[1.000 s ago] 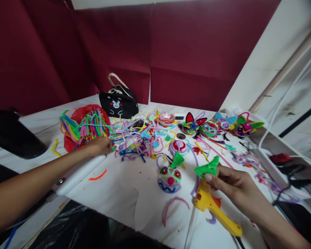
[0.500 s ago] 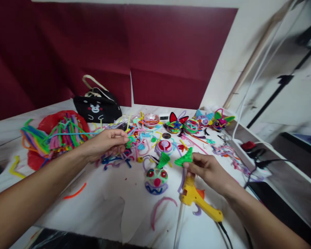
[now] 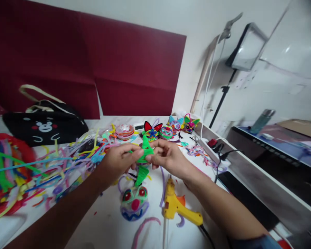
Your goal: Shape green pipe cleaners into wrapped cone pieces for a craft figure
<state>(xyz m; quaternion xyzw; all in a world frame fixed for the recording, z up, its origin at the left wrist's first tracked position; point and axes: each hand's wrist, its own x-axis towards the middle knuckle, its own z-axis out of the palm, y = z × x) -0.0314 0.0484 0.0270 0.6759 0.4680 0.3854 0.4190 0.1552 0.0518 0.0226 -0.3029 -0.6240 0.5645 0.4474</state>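
Observation:
My left hand [image 3: 123,157] and my right hand [image 3: 168,157] meet in the middle, fingertips pinched on a bright green pipe-cleaner piece [image 3: 148,152] with a pointed top. Fingers hide part of it, and I cannot tell whether it is one piece or two. Just below hangs the view of a small face ornament [image 3: 134,204] lying on the table, with red eyes, a red nose and a blue zigzag mouth; one green pointed ear [image 3: 142,175] stands on its top. A yellow glue gun [image 3: 180,207] rests below my right hand.
Loose coloured pipe cleaners [image 3: 75,162] cover the left side, near a black bag [image 3: 45,128]. Finished ornaments [image 3: 167,132] line the back. To the right are a power strip [image 3: 215,152] with cables and a black phone-like slab [image 3: 246,197]. A pink strip [image 3: 145,228] lies in front.
My hands have come together; the left moved right to the green piece in my right hand. The view has turned to the right, and the ornament and glue gun appear lower and further left.

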